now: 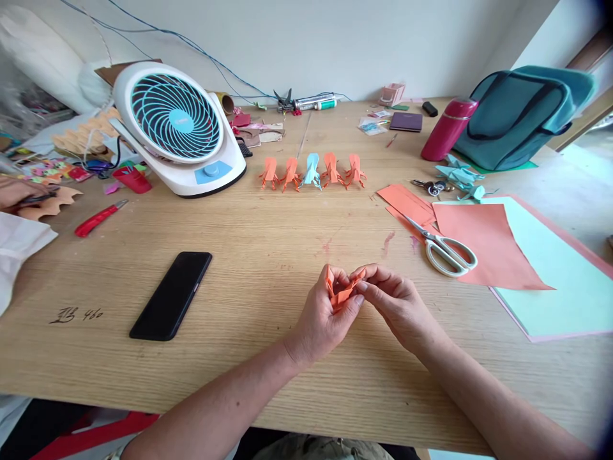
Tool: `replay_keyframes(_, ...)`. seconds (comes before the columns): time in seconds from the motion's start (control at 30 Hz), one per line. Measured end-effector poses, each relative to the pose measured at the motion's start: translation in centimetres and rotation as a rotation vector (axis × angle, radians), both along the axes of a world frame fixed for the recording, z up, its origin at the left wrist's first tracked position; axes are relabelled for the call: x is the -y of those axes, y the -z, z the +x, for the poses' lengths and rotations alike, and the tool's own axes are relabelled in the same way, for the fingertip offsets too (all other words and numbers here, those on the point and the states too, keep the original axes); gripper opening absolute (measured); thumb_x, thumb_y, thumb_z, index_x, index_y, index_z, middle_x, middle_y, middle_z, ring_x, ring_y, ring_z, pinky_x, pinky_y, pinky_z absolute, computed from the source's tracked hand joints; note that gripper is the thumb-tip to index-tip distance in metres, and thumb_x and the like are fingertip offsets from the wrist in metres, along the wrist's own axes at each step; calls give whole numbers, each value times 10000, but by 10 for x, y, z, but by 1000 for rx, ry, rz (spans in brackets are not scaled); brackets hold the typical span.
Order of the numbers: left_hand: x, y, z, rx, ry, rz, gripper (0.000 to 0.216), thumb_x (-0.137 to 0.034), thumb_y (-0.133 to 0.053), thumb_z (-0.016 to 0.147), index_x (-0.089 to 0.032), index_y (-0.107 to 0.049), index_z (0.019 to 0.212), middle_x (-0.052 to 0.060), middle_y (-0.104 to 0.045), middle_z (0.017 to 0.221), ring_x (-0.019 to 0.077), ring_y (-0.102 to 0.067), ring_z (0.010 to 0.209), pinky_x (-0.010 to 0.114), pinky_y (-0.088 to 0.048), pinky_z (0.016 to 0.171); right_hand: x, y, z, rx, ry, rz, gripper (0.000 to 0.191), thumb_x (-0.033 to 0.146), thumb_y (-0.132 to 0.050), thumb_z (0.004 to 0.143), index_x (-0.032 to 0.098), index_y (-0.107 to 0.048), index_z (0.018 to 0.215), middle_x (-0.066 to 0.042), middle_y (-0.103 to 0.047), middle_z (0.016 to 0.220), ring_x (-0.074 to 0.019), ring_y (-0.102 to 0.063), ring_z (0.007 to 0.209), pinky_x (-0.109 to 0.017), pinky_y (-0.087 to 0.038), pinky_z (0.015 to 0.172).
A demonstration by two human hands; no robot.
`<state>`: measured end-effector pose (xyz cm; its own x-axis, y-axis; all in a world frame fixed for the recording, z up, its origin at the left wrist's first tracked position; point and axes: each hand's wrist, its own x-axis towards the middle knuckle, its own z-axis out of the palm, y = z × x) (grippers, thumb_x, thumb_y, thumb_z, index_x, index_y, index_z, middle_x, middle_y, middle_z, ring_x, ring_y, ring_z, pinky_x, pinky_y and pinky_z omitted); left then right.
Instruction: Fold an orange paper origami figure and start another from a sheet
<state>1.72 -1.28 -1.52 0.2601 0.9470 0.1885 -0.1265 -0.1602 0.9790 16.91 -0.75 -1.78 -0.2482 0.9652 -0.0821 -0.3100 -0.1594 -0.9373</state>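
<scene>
Between my two hands is a piece of folded orange paper [341, 298], partly hidden by the fingers. My left hand [322, 319] wraps round its lower left part. With thumb and fingertips, my right hand [395, 300] pinches its right end. Farther back on the table stands a row of folded paper insects, several orange [330, 167] and one light blue [311, 171]. To the right of my hands lie white-handled scissors [447, 255], partly on an orange paper sheet [488, 239] and orange strips [409, 203].
A phone [171, 295] lies left of my hands, with a red utility knife [99, 218] beyond it. A white fan [177, 128] stands at back left. Toward the back right are a pink bottle [449, 129], a teal bag [517, 121], keys [431, 186] and blue folded paper pieces [460, 174].
</scene>
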Motion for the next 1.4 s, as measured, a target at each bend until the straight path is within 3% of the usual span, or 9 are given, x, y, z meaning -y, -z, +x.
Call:
replay_keyframes(0.47,0,1,-1,-104,-41,-27,254,-300,-618,927,-212,-395,844,-25,-438,789,107,-419,694,240,-398,637,0,-3,-3,14,18,-1,173,386,-780,825,230,-721,871,-7,-712,823,-161,-640,797,-294,-494,803)
replay_keyframes(0.8,2,0,-1,-71,-53,-55,272,-408,-587,949,-209,-424,863,-21,-484,785,107,-472,685,242,-412,640,-1,-7,-2,95,70,71,203,409,-789,809,221,-731,859,-23,-696,831,-172,-621,793,-309,-509,783)
replay_keyframes(0.97,3,3,-2,-132,-93,-33,238,-367,-576,960,-204,-441,851,-22,-479,764,109,-466,680,238,-402,632,-2,-10,-2,139,99,109,203,419,-790,802,229,-728,837,-18,-673,792,-167,-600,761,-306,-509,746)
replay_keyframes(1.27,1,1,-2,-82,-118,21,147,-297,-598,948,-184,-523,891,-1,-569,819,116,-547,735,239,-462,697,-3,-9,0,130,61,120,189,401,-772,827,243,-743,927,-24,-694,861,-179,-617,817,-320,-521,793)
replay_keyframes(1.4,0,1,-3,-44,-120,23,136,-282,-628,928,-182,-551,879,6,-602,832,126,-587,787,247,-478,745,-4,-10,2,136,26,127,162,389,-773,827,237,-734,866,-18,-684,820,-171,-606,795,-307,-508,779)
